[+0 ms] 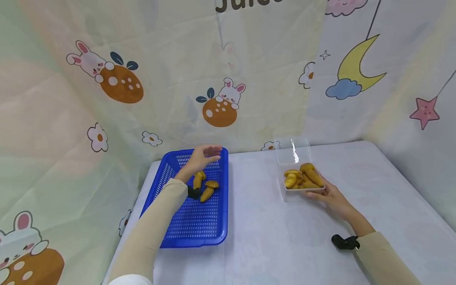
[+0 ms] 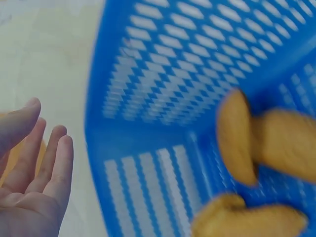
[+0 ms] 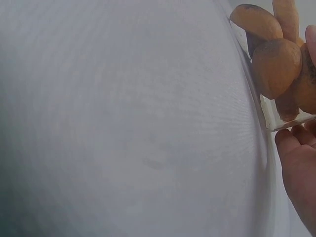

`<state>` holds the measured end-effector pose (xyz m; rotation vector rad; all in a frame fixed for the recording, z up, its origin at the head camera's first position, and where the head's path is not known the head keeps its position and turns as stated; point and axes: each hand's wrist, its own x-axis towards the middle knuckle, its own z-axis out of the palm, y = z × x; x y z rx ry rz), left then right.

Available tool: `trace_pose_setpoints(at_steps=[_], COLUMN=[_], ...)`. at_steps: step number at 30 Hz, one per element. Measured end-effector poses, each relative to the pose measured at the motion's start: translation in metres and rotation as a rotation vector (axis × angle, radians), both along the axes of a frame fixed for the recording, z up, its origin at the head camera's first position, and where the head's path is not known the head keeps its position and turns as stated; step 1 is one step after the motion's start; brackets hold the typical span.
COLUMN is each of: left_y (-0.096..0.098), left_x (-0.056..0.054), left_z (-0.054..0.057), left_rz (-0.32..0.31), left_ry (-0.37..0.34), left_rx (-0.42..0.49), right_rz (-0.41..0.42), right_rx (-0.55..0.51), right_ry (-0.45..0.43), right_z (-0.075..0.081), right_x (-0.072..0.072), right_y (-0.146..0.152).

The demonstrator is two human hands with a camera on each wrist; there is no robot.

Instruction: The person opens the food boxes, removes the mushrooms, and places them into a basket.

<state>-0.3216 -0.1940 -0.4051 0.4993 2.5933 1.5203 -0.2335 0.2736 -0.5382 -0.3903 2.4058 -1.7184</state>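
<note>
My left hand (image 1: 202, 156) hovers over the far end of a blue plastic basket (image 1: 192, 240), its fingers spread and nothing in them. Below it in the basket lie two yellow-brown mushrooms, one (image 1: 207, 194) nearer and the other (image 1: 197, 181) partly behind the wrist. In the left wrist view the mushrooms (image 2: 286, 140) show large beside the slotted wall. My right hand (image 1: 333, 200) grips the right front corner of a clear plastic box (image 1: 285, 194), thumb along the front. Several mushrooms (image 1: 311, 174) fill this box, caps and stems showing above the rim in the right wrist view.
The box's clear lid (image 1: 293, 152) stands raised at its back, by the printed cloth backdrop (image 1: 171, 99). A white-covered table (image 1: 256, 237) lies under both containers, the basket at left and the box at right. Black wrist cameras (image 1: 343, 242) sit on the sleeves.
</note>
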Motion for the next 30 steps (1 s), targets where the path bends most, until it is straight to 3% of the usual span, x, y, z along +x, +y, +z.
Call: trace_pose_setpoints(at_steps=[9,16,25,30], left_y=[0.058,0.110,0.172,0.199], left_x=[-0.010,-0.006,0.002,0.007], left_z=[0.002,0.001,-0.015,-0.027], left_rz=[-0.106,-0.190,-0.287,-0.286], left_ry=[0.002,0.010,0.000,-0.021], left_rx=[0.096,0.092,0.081,0.122], right_rz=[-0.008,-0.011,-0.022,-0.015], right_rx=[-0.011,-0.028,-0.011,-0.038], right_ry=[-0.010,-0.013,0.002,0.010], right_z=[0.000,-0.001,-0.002,-0.003], right_x=[0.003,0.003,0.003,0.000], right_y=[0.004,0.005,0.004,0.002])
